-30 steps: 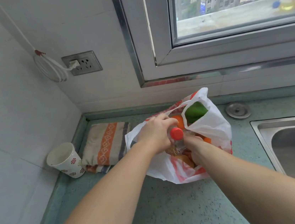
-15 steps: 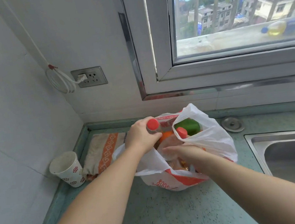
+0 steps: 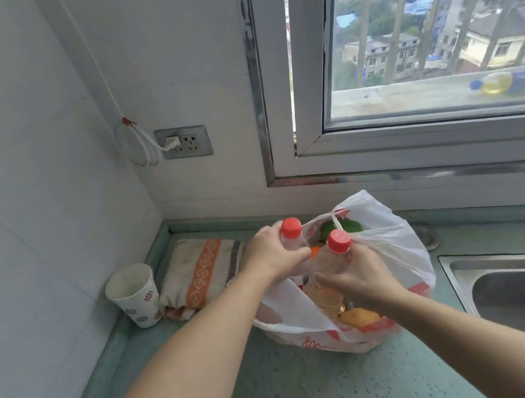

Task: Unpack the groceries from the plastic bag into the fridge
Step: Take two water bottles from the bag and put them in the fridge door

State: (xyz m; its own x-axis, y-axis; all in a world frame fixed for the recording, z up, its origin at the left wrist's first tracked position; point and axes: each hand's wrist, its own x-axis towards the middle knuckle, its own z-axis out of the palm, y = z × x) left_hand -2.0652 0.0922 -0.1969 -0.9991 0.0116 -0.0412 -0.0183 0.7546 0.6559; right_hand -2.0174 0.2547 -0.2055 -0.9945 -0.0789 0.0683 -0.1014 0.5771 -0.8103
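A white plastic bag (image 3: 389, 242) with red print stands open on the green counter (image 3: 311, 388). My left hand (image 3: 271, 254) grips a clear bottle with a red cap (image 3: 291, 228) at the bag's left side. My right hand (image 3: 360, 276) holds a second red-capped bottle (image 3: 338, 241) by its neck, half out of the bag. Inside the bag lie a green fruit (image 3: 327, 229) at the back and an orange (image 3: 360, 316) at the front. The bottles' lower parts are hidden by the bag and hands. No fridge is in view.
A paper cup (image 3: 135, 295) and a folded striped cloth (image 3: 197, 273) sit in the left corner by the wall. A steel sink (image 3: 524, 295) is on the right. A socket (image 3: 184, 142) with a looped cable hangs on the wall, and a window (image 3: 434, 45) lies behind.
Both bottles have come up higher out of the bag, each hand on one. The view has tilted up, showing more window and wall.
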